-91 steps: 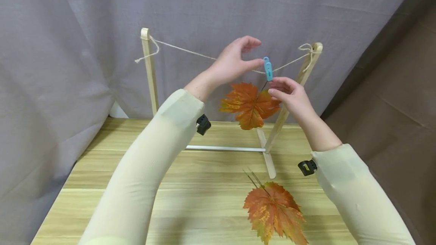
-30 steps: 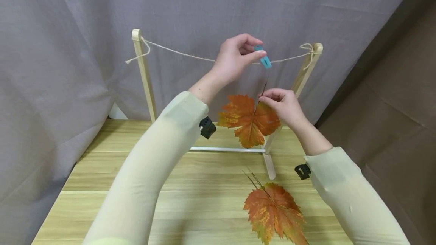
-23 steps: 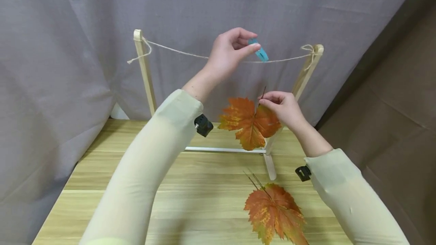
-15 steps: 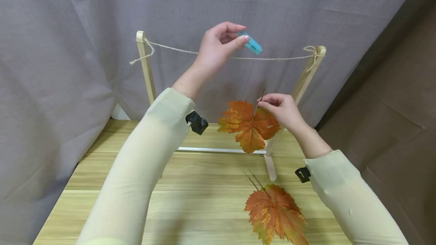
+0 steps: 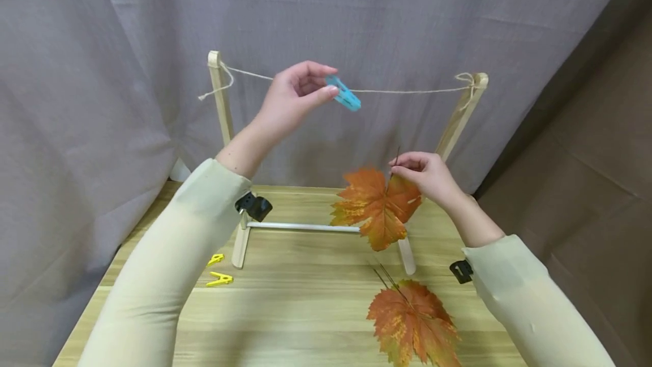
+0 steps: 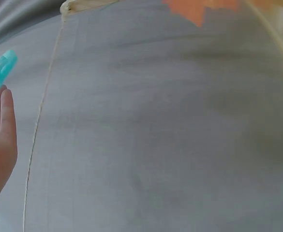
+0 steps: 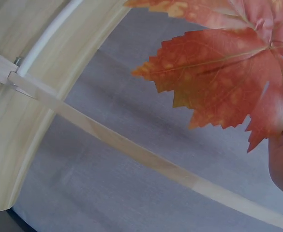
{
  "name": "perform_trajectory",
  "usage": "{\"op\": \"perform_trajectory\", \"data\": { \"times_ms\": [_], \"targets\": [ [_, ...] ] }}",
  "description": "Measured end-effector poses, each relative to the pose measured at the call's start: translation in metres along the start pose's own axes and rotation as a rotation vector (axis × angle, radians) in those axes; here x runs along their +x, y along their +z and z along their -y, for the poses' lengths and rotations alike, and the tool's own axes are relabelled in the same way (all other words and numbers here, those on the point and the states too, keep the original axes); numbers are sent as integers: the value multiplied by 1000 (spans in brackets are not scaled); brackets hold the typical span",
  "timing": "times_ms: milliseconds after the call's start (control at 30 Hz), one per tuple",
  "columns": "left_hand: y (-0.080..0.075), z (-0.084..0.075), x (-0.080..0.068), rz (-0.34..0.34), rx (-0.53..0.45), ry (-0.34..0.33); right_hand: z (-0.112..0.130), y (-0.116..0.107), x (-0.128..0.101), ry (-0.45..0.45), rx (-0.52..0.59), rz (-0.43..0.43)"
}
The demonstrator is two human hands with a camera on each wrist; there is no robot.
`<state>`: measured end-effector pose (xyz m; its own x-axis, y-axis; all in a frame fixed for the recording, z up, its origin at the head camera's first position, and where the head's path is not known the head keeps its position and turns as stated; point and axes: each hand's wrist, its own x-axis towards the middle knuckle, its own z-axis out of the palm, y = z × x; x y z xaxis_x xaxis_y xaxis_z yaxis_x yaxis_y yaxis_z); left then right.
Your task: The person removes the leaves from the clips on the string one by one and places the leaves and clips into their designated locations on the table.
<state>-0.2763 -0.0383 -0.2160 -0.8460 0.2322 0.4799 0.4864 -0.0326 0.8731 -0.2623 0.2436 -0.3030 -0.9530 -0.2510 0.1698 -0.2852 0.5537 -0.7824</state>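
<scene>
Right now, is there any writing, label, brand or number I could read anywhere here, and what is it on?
None: no readable word, number or brand shows in any view.
The blue clothespin in the left hand bears a small dark mark in the left wrist view, too small to read.
The leaf held by the right hand, the leaf on the table, the yellow clothespins and the wooden frame are plain.

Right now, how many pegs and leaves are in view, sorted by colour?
Blue pegs: 1, in the left hand
Yellow pegs: 2
Orange leaves: 2, one in the right hand, one on the table
Total: 5
</scene>
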Motion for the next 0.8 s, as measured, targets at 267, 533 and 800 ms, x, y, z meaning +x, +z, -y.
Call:
{"op": "perform_trajectory", "data": {
  "times_ms": [267, 533, 800],
  "targets": [
    [-18, 16, -32, 53, 68, -70, -10, -2, -3, 31, -29, 74],
    [-39, 38, -56, 59, 131, -173, -13, -2, -10, 14, -73, 159],
    [-58, 62, -79, 91, 156, -239, -21, -2, -17, 16, -108, 227]
  ]
}}
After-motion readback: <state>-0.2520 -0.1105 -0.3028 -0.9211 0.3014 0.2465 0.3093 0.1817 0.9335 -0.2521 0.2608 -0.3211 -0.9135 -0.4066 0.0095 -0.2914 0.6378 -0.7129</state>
